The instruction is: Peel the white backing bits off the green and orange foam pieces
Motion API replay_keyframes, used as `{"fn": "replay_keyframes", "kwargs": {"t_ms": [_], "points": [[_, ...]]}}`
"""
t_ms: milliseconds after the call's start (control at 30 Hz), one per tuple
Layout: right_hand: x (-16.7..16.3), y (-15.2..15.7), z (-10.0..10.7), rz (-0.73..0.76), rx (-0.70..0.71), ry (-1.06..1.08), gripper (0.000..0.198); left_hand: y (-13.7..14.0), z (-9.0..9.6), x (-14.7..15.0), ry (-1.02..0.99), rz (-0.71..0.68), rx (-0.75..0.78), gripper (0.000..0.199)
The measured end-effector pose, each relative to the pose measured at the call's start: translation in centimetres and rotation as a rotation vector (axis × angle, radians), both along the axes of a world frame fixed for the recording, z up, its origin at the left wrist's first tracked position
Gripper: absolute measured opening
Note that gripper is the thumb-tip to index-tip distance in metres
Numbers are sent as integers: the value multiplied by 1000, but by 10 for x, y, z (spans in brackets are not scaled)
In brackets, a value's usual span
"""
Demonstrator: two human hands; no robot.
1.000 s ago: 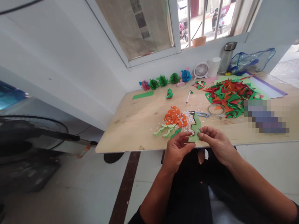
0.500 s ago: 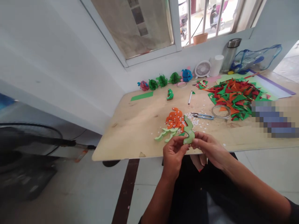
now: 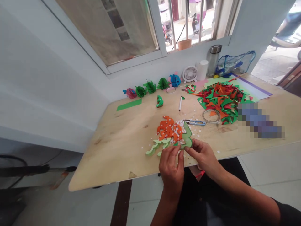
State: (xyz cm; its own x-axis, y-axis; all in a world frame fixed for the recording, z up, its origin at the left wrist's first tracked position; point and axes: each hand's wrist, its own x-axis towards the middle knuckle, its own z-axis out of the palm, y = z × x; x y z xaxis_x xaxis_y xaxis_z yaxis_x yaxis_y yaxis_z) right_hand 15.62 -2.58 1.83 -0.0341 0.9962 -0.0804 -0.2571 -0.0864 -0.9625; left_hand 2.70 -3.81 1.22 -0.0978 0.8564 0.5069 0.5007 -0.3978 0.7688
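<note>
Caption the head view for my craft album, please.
Both hands pinch a wavy green foam piece beside orange cutouts.

Left of the hands [image 3: 185,160], the table [image 3: 117,147] surface lies bare. Directly ahead, orange cutouts [image 3: 168,128] and scissors [image 3: 195,122] obstruct; ahead-right, the scrap pile [image 3: 221,97] blocks passage.

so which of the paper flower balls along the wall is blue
The blue flower ball at the right end of the row, next to the small white fan. The three in the middle are green and the left-end one is pink with some blue.
</note>
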Motion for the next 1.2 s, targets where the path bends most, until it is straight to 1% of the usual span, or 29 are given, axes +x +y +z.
{"fn": "replay_keyframes", "kwargs": {"t_ms": [33,100,200,333,467,633,767,867,933,1067,1133,1200], "points": [[-1,2,-4,2,16,-30,23,2,-1,1,19,6,2,23],[1,4,-12,-10,28,-100,24,5,-4,4,13,-3,-45,22],[8,2,-20,-30,2,-160,26,9,-6,11,-94,-69,-179,18],[18,-2,-24,-38,-66,-173,28,14,-6,15,-216,-149,-319,13],[20,-2,-24,12,-3,-221,26,17,-5,9,-229,-174,-405,13],[16,5,-16,93,52,-285,25,15,3,0,-219,-146,-421,12],[20,5,-13,73,41,-274,28,15,3,2,-249,-157,-468,11],[26,0,-17,51,8,-267,28,18,-3,7,-293,-194,-527,12],[31,-4,-21,25,-18,-249,26,21,-5,11,-296,-236,-540,12],[33,-7,-25,-7,-58,-215,24,25,-3,15,-228,-291,-500,12],[31,-5,-25,10,-47,-219,24,25,1,13,-191,-269,-470,12],[27,0,-24,43,-5,-231,23,22,4,8,-170,-217,-440,13]]}}
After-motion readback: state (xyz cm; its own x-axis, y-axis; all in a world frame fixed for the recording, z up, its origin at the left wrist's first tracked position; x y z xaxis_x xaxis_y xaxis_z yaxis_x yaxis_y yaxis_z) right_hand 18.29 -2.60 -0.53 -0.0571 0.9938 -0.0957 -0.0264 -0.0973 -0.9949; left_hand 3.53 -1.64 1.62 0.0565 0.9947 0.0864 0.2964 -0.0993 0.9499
